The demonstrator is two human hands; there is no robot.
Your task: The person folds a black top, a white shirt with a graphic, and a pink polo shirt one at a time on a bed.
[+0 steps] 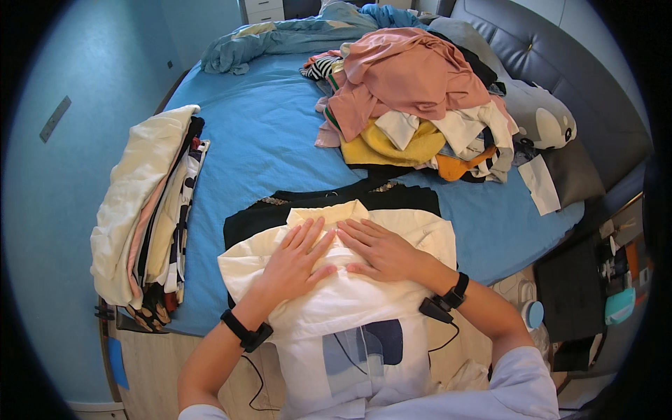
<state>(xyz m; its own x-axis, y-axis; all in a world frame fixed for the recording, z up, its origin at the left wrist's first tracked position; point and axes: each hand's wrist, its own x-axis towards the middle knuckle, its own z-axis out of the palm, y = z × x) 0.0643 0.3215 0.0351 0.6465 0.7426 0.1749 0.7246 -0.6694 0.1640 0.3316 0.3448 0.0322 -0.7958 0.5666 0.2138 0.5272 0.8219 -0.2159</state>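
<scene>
A cream collared shirt lies spread before me, its collar pointing away and its lower part hanging over the bed's near edge. My left hand rests flat on it just below the collar, fingers spread. Opposite, my right hand presses on the cloth with its fingertips close to the left ones. Neither hand grips anything. Beneath the shirt is a black garment with patterned trim at its neckline, mostly covered.
A stack of folded clothes lies along the bed's left side. Farther back sits a loose heap of clothes, beside a grey plush toy and the padded headboard. Blue sheet covers the mattress. A black cabinet stands at right.
</scene>
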